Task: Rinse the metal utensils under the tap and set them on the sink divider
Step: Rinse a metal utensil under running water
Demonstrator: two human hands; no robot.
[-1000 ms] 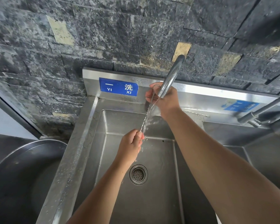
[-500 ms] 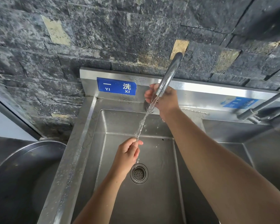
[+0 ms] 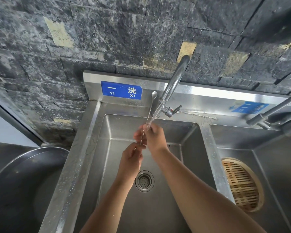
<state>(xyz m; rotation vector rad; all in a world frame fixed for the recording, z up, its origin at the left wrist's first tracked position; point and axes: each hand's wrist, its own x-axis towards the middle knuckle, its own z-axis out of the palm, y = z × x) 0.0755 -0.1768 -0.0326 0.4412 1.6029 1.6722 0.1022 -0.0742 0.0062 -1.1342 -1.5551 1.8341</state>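
Silver steel sink, tap and twisted-stem spoon; blue label with white characters; dark grey mottled stone wall with tan patches; beige slatted strainer

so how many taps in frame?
2. The running tap pours over the left basin onto the long spoon. The second tap is at the right edge by the right basin, partly cut off.
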